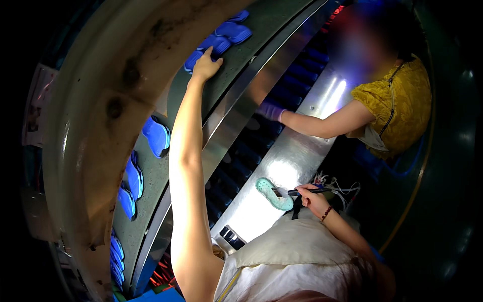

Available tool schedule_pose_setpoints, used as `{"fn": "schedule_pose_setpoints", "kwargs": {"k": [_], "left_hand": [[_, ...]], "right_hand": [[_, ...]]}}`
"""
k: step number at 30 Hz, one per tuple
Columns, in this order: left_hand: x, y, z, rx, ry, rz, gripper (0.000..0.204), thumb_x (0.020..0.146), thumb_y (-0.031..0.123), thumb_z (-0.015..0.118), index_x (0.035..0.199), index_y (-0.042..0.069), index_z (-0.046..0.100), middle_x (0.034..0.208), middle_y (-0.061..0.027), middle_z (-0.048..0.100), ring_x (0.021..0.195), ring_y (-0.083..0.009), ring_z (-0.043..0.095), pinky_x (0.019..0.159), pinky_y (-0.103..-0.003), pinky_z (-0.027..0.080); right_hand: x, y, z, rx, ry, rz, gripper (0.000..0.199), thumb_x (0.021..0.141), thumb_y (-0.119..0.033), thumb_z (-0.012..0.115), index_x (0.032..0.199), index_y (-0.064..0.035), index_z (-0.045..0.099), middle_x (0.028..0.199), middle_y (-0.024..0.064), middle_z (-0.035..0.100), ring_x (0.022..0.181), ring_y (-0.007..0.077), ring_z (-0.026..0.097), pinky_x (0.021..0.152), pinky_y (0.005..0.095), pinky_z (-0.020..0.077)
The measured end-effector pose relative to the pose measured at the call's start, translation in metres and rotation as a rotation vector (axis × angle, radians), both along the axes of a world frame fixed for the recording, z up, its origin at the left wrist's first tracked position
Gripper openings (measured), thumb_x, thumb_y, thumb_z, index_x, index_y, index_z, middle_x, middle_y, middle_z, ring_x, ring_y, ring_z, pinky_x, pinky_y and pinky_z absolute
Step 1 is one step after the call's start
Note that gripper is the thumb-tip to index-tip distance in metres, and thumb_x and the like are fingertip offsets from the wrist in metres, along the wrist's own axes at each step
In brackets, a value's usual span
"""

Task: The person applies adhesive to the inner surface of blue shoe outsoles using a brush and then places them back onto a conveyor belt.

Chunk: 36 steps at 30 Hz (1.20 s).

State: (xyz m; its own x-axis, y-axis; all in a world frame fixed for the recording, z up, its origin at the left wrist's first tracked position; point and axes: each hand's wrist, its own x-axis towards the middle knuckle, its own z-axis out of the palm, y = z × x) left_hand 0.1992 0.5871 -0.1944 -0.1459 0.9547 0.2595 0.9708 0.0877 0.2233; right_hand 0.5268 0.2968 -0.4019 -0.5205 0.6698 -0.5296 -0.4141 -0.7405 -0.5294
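My left arm stretches far across the belt, and my left hand (pixel 205 67) is at a group of blue shoe soles (pixel 234 32). Its index finger points out over them, with the thumb apart; the other fingers are partly hidden. The nearest sole (pixel 192 62) lies beside the fingers, and nothing is lifted. Close to my body, my right hand (pixel 314 201) is shut on a brush (pixel 302 192) with a black handle. The brush's head rests in a mint-green, sole-shaped dish (pixel 262 184) with pale residue inside, standing on a shiny metal ledge (pixel 246 214).
More blue soles (pixel 157 136) lie along the dark conveyor belt (pixel 151 186). A worn, curved cover (pixel 105 100) overhangs its left side. A metal rail (pixel 221 131) edges the belt. On the right a co-worker in a yellow top (pixel 407 100) reaches toward the rail with a purple-gloved hand (pixel 270 110).
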Motion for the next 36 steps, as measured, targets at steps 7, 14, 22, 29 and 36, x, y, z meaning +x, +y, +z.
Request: {"fn": "schedule_pose_setpoints", "kwargs": {"k": [7,14,22,29,36], "left_hand": [[0.032,-0.071,0.018,-0.085,0.398,0.064,0.038,0.076,0.043,0.055,0.084,0.006,0.060,0.079,-0.0152,0.062,0.080,-0.0315,0.059,0.068,-0.039,0.046],[0.063,-0.210,0.026,0.107,0.317,-0.149,0.027,0.075,0.028,0.060,0.076,0.002,0.053,0.081,-0.0153,0.058,0.082,-0.0296,0.056,0.071,-0.036,0.044],[0.094,-0.354,-0.058,1.160,-1.273,0.057,0.034,0.080,0.018,0.046,0.109,0.000,0.045,0.094,-0.0120,0.049,0.086,-0.0225,0.054,0.075,-0.037,0.048],[0.070,-0.431,-0.092,0.388,-2.011,-0.127,0.056,0.072,0.019,0.061,0.118,-0.003,0.037,0.105,-0.0188,0.051,0.095,-0.0303,0.055,0.083,-0.045,0.044],[0.077,-0.466,-0.142,-0.085,-2.112,-0.088,0.066,0.076,0.042,0.052,0.121,-0.002,0.034,0.104,-0.0234,0.052,0.082,-0.0321,0.058,0.079,-0.042,0.046]], "right_hand": [[-0.013,0.007,-0.007,0.040,0.013,0.046,0.017,0.082,-0.018,0.057,0.090,-0.0029,0.056,0.057,-0.0032,0.046,0.046,0.0034,0.039,0.043,0.0180,0.0277],[-0.021,0.001,-0.029,0.107,0.011,0.038,0.014,0.082,-0.019,0.056,0.087,-0.0052,0.058,0.053,-0.0044,0.043,0.045,0.0037,0.038,0.042,0.0189,0.0259],[-0.033,-0.010,-0.044,0.177,-0.104,0.038,0.026,0.077,-0.025,0.064,0.092,-0.0036,0.059,0.077,-0.0005,0.057,0.059,0.0050,0.046,0.050,0.0166,0.0354],[-0.035,-0.015,-0.021,0.168,0.047,0.083,0.025,0.082,-0.020,0.058,0.097,-0.0008,0.055,0.087,0.0063,0.058,0.075,0.0127,0.058,0.064,0.0219,0.0451],[-0.038,-0.012,-0.017,0.238,0.093,0.152,0.021,0.081,-0.009,0.055,0.100,-0.0002,0.053,0.092,0.0075,0.058,0.080,0.0128,0.057,0.069,0.0223,0.0467]]}}
